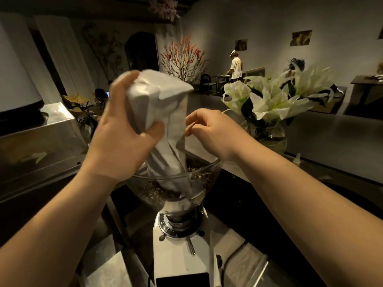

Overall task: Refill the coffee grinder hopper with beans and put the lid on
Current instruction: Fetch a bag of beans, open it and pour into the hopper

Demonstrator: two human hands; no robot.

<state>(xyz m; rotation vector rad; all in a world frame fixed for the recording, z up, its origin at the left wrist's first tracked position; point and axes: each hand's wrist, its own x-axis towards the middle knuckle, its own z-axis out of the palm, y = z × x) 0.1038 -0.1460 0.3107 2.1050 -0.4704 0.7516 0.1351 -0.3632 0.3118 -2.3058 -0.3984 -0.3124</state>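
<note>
A white bean bag (165, 112) is held upside down, its mouth down inside the clear hopper (207, 172) of the white coffee grinder (182, 251). My left hand (124, 137) grips the bag's upper end. My right hand (209, 131) pinches the bag's right edge with its fingertips. Brown beans (153, 189) lie inside the hopper around the bag's mouth. No lid is in view.
A glass vase of white lilies (269, 100) stands on the counter close behind my right hand. A steel machine (41, 137) sits at the left. A dark counter edge (310, 172) runs to the right. A person (236, 67) stands far back in the room.
</note>
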